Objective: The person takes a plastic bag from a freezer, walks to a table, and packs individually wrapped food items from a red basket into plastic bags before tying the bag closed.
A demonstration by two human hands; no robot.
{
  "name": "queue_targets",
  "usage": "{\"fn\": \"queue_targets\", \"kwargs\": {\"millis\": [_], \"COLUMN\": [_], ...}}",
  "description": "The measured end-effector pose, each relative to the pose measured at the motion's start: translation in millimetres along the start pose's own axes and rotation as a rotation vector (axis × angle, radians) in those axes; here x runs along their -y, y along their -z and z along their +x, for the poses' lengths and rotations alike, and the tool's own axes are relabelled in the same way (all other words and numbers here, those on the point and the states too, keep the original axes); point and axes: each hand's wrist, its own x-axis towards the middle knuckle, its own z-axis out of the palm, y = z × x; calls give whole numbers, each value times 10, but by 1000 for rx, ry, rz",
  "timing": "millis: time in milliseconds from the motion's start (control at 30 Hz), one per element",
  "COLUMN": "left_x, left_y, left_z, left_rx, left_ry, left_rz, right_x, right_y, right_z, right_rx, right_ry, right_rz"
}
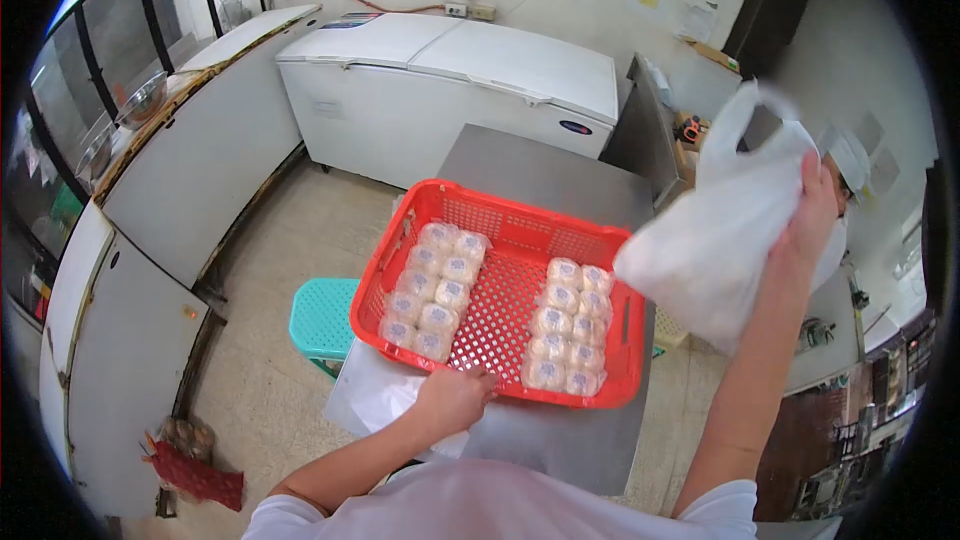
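A red plastic basket (pixel 490 209) stands on a steel table (pixel 550 450). Inside it lie two wrapped packs of round white buns, one pack (pixel 435 290) on the left and another pack (pixel 570 325) on the right, with bare basket floor between them. My left hand (pixel 458 398) is at the basket's near rim, its fingers curled over the edge. Up at the right, my right hand (pixel 808 215) is closed on a full white plastic bag (pixel 715 250), held in the air beside the basket. What the bag contains is hidden. A white plastic sheet (pixel 385 402) lies near my left hand.
White chest freezers (pixel 460 70) line the back wall. A teal stool (pixel 325 318) stands left of the table. On the floor at lower left is a red mesh sack (pixel 200 475). A person in a white cap (pixel 850 162) is at the right, partly behind the bag.
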Motion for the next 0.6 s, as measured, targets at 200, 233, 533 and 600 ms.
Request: {"fn": "queue_targets", "kwargs": {"millis": [200, 233, 533, 600], "left_x": [-292, -328, -131, -57], "left_y": [103, 122, 119, 68], "left_z": [-179, -217, -556, -623], "left_rx": [-324, -336, -458, -472], "left_ry": [7, 78, 275, 311], "left_rz": [-363, -421, -763, -844], "right_x": [-1409, -1720, -3455, -3395], "right_y": [-932, -1021, -1162, -1311], "right_z": [741, 759, -530, -871], "right_rx": [33, 59, 288, 409], "right_ry": [43, 10, -94, -97], "right_rz": [-112, -141, -639, -727]}}
